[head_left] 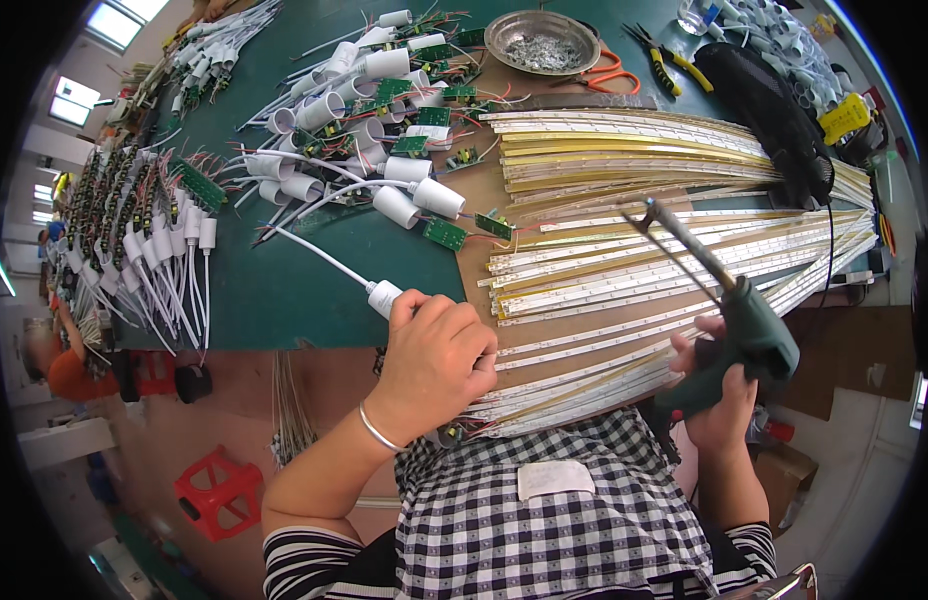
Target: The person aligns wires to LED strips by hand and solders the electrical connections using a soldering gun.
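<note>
My left hand [436,350] is closed round a white plastic cap [383,297] whose white cable [319,252] runs up and left over the green table. Its fingers lie next to the left ends of the LED strips [574,352]. Whatever else is under the fingers is hidden. My right hand [720,405] grips a dark green soldering gun [762,335] with a long metal tip, which points up and left above the strips, apart from them. Just beyond my left hand lies a heap of white caps [394,207] with cables and small green circuit boards [445,235].
A metal dish [496,32] of scraps sits at the back, beside orange-handled cutters [614,75] and yellow-black pliers [666,72]. A black elongated item [759,95] lies across the strips' right side. More wired caps [159,243] line the left edge. A red stool [221,493] stands below.
</note>
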Action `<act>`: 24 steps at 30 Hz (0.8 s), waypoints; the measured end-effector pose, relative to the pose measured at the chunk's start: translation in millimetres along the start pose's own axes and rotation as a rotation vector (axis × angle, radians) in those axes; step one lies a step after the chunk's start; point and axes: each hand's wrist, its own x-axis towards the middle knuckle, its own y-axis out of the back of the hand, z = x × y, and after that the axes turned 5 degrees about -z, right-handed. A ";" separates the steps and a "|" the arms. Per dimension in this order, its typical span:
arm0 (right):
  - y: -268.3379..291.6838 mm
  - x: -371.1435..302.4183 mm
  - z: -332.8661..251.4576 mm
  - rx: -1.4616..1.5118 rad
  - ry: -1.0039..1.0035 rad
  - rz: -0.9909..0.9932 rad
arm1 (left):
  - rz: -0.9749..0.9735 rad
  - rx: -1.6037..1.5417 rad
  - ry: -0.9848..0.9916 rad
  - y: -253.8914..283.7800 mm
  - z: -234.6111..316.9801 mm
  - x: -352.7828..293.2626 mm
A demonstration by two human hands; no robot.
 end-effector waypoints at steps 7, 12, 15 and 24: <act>-7.7 31.7 3.2 0.096 0.069 0.027 | -0.024 0.019 0.002 0.8 1.5 -0.3; -7.5 31.2 2.3 0.066 0.061 0.035 | -0.012 0.029 0.006 1.5 2.9 -0.7; -5.9 29.7 2.4 0.038 0.047 0.007 | -0.078 -0.001 0.057 1.5 10.6 -6.9; -3.4 12.3 1.6 -0.005 0.006 -0.057 | -0.084 -0.123 0.212 -3.4 31.4 -34.8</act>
